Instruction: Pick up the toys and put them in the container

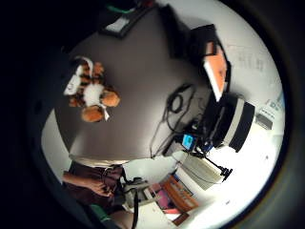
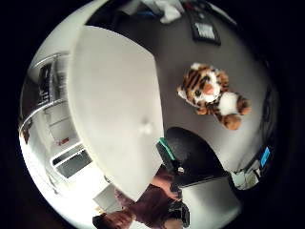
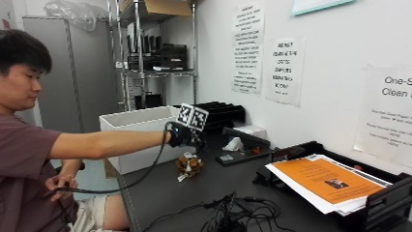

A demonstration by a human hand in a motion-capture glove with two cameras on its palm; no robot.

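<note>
A small orange, black and white tiger plush (image 3: pixel 189 166) lies on the dark table (image 3: pixel 193 198), beside a white box container (image 3: pixel 138 126). My gloved right hand (image 3: pixel 183 136) hovers above the plush, apart from it, and holds nothing. No finger shows in either palm view. The little finger side palm view looks down on the plush (image 1: pixel 92 93) lying on the table (image 1: pixel 143 71). In the thumb side palm view the plush (image 2: pixel 212 94) lies close to the container's white wall (image 2: pixel 114 105).
Loose black cables (image 3: pixel 231 212) lie near the table's front edge. A black paper tray with an orange sheet (image 3: pixel 328 181) stands at the right. A black desk item (image 3: pixel 243 145) and black file trays (image 3: pixel 219 111) sit along the wall. The bare left hand (image 3: pixel 61 183) holds a cable.
</note>
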